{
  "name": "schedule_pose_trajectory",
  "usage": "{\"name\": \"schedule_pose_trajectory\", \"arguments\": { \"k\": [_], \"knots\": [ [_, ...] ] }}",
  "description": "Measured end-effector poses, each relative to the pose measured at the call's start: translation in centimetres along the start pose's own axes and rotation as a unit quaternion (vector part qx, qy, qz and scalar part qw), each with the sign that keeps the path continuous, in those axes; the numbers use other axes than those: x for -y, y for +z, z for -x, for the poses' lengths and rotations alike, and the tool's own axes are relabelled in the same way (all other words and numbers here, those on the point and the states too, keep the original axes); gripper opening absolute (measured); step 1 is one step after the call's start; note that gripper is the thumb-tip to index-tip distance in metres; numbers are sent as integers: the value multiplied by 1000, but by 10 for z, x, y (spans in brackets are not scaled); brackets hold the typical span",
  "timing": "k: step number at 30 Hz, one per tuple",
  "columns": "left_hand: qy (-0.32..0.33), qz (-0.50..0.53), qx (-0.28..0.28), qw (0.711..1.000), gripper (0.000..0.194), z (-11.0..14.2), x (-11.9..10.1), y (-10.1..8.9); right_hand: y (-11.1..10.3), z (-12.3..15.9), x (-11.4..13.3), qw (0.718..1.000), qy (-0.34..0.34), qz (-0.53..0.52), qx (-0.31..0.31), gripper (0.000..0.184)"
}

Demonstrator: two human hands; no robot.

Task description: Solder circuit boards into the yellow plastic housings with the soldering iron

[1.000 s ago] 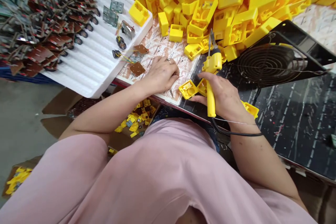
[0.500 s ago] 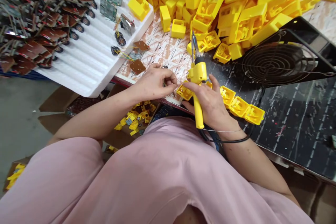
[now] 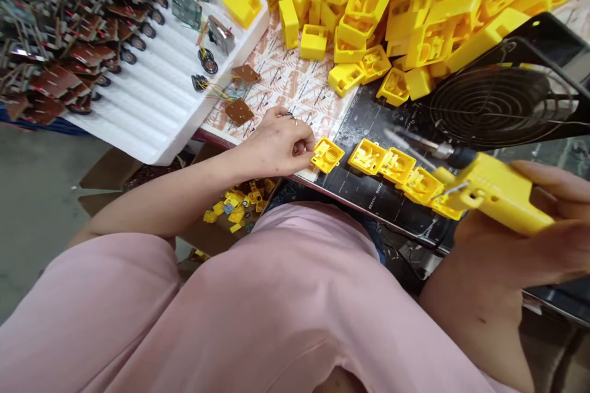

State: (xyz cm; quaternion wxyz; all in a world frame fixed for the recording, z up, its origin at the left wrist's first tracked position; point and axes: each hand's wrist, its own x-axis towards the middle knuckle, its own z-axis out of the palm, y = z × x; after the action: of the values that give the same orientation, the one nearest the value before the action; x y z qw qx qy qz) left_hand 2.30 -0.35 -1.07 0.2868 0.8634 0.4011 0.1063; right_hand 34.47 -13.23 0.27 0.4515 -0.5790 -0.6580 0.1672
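Note:
My left hand [image 3: 279, 142] rests at the table's front edge, fingers curled into a pinch around something small that I cannot make out. Right beside its fingertips lies a small open yellow plastic housing [image 3: 327, 155]. My right hand [image 3: 530, 245], off to the right, is wrapped round a yellow soldering gun [image 3: 500, 191] whose blurred metal tip points left. Under that tip, a row of open yellow housings [image 3: 397, 165] runs along the black table surface; the gun partly covers the last one.
A white foam tray [image 3: 152, 95] on the left bears many circuit boards [image 3: 59, 49] with small round parts. Brown boards with wires [image 3: 239, 112] lie beside it. Yellow housings [image 3: 313, 42] are heaped at the back. A black fan [image 3: 488, 107] stands at right; a box below holds yellow pieces [image 3: 236, 214].
My right hand has swung right with the soldering gun, away from my left hand, uncovering the row of yellow housings. My left hand has barely moved.

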Motion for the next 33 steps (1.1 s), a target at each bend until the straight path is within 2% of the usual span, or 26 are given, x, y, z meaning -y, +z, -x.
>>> {"name": "schedule_pose_trajectory", "arguments": {
  "k": [3,6,8,11,14,17,23,30,33],
  "knots": [
    [5,-18,16,1000,17,-3,-2,-3,20,-4,6,999,25,-30,-36,57],
    [16,-50,21,998,19,-6,-2,-6,34,4,15,997,13,-49,-64,56],
    [22,-77,27,996,19,-8,-2,-8,39,13,20,995,-12,-66,-79,49],
    [27,-114,47,992,18,-11,-4,-10,46,24,25,995,-65,-49,-59,41],
    [19,-138,66,988,19,-14,-7,-12,53,26,29,990,-123,-17,-59,39],
    [14,-150,76,986,19,-16,-10,-13,58,23,31,984,-169,10,-51,25],
    [12,-161,88,983,19,-18,-12,-14,61,20,36,982,-180,48,-34,28],
    [12,-185,103,977,21,-21,-16,-13,53,7,47,963,-260,48,52,29],
    [16,-186,93,978,20,-21,-16,-12,46,4,49,963,-255,50,68,22]
  ]
}}
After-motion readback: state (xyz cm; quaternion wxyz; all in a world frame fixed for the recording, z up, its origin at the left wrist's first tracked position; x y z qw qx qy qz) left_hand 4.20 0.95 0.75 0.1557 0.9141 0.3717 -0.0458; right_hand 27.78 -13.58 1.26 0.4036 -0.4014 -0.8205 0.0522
